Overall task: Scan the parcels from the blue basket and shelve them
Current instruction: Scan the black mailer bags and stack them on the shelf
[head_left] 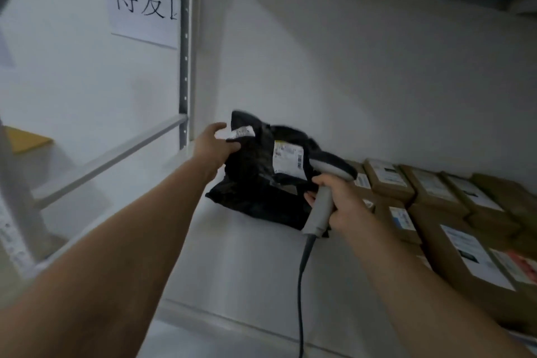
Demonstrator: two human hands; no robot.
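A paper sign [142,3] hangs on the wall at ten o'clock. The left hand [216,144] grips the black parcel [255,183] by its upper corner. The crumpled parcel is held over the shelf [261,270], its long axis running from ten to four o'clock and its white label [289,161] facing out. At the parcel's four o'clock corner the right hand [345,203] is wrapped round the scanner [322,200] handle; whether a fingertip also touches the bag I cannot tell. Bare shelf lies at six o'clock and labelled cardboard boxes [453,212] fill three o'clock. The blue basket is out of view.
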